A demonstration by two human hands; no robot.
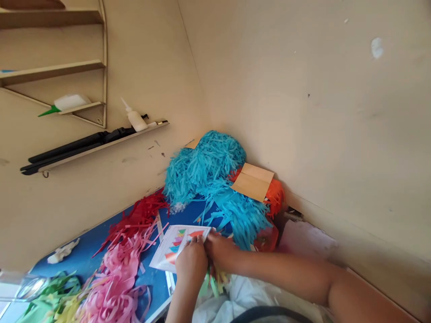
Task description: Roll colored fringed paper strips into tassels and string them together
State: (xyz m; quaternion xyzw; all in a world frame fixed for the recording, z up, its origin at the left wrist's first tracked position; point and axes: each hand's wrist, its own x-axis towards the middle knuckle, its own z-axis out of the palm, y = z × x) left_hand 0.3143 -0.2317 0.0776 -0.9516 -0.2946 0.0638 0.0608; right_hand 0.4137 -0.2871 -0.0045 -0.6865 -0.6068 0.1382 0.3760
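A white printed card (pixel 164 249) with small coloured pictures lies tilted in front of me; I cannot tell whether it is a single sheet or a packet. My left hand (pixel 191 256) grips its lower right part, fingers bent over the front. At the card's right edge, my right hand (pixel 220 251) is closed, touching the left hand, and its fingertips are partly hidden. Green and yellow paper strips (pixel 214 282) hang just below the two hands. Behind the card spreads blue fringed paper (pixel 244 213).
A blue table (pixel 94 237) carries red fringe (pixel 141 213), pink strips (pixel 117 273) and green strips (pixel 54 291). Turquoise fringe (pixel 208 161) is heaped in the corner beside a brown card (pixel 254 181) on orange fringe (pixel 276 197). A wall shelf (pixel 148 128) holds a glue bottle (pixel 135 119).
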